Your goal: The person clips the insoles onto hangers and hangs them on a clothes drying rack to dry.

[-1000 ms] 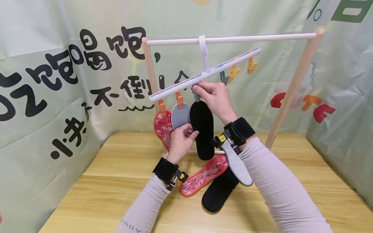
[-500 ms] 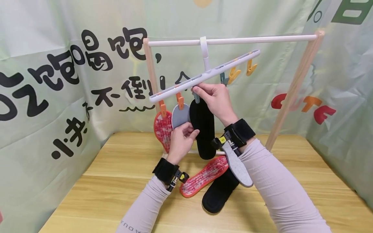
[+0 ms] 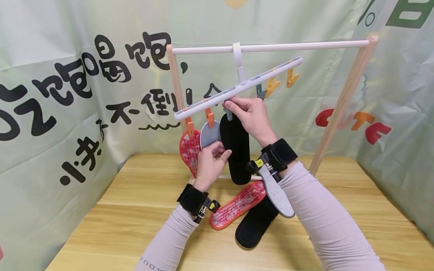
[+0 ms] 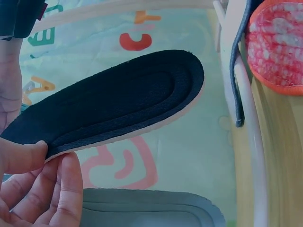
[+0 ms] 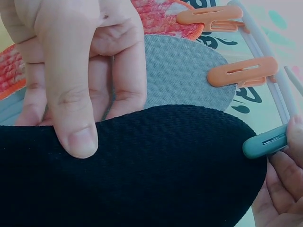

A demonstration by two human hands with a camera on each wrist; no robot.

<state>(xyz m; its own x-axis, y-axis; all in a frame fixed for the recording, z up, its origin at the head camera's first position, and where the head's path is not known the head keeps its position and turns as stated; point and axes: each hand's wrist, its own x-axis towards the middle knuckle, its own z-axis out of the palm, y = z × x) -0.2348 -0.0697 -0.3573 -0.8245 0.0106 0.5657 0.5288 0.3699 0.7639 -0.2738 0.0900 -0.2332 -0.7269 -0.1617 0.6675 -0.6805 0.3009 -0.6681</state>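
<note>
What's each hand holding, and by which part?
Left hand: the raised black insole, pinched at a long side edge. Right hand: the grey-green clip, pinched at its upper end.

In the head view we lose the lower part of the hanging grey insole (image 3: 210, 134) behind the left hand (image 3: 211, 162) and the black insole (image 3: 236, 154). The right hand (image 3: 250, 116) hides some of the blue-green clip (image 3: 229, 114), and a wrist camera (image 3: 268, 164) covers one end of the loose grey insole (image 3: 279, 197). Its yellow label (image 3: 259, 162) is too small for us to read. From the right wrist, we see the left fingers (image 5: 129, 71) vanish behind the black insole, which runs off the left edge.
</note>
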